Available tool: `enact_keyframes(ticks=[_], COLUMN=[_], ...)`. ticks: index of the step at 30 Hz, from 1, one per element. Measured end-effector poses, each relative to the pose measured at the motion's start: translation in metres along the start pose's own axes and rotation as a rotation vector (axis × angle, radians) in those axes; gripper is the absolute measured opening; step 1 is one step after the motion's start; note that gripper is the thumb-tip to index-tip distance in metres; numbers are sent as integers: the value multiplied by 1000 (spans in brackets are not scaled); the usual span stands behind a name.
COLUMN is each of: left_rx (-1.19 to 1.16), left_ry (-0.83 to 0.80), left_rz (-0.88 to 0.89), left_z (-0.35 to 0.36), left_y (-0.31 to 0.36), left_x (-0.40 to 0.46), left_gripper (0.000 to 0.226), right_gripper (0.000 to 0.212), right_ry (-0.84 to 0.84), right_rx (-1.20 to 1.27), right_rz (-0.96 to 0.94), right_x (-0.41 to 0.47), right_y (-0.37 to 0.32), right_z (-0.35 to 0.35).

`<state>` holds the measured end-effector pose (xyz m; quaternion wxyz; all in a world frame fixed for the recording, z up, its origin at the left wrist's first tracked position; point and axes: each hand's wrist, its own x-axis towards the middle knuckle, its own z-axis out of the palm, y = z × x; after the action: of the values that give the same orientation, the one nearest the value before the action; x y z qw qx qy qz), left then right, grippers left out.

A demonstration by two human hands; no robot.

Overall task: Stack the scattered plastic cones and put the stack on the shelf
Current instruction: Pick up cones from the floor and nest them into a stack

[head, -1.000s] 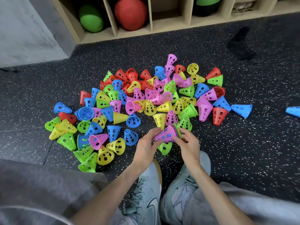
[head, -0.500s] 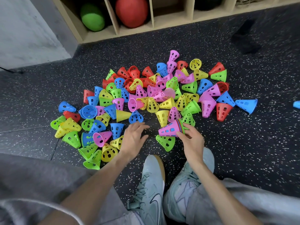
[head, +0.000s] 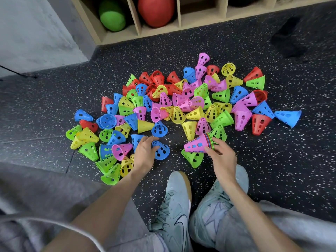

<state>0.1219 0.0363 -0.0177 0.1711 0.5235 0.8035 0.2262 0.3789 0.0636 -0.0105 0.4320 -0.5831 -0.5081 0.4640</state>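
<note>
Dozens of loose cones on floor, shelf beyond, two shoes near.

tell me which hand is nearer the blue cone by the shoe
Left. The left hand touches the blue cone; the right hand holds the stack off to its right.

No legible text (swoosh logo only)
</note>
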Motion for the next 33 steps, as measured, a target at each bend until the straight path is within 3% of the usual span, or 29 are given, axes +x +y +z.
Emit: enact_keyframes(ticks=[13,21,33], left_rx=[-477,-630,-648], left_ry=[84,143,17], left_rz=[-62,-140,-62], left_z=[18,17,25], left_y=[34,51,64], left_x=[-22,-24,-38], left_gripper=[19,18,16], right_gripper=[41,42,36], right_ry=[104,141,-90], right_rx=[-10,44,81], right_rz=[45,62,-5], right_x=[2,4,3], right_y=[0,-4,-18], right_z=[-4,-9,-1])
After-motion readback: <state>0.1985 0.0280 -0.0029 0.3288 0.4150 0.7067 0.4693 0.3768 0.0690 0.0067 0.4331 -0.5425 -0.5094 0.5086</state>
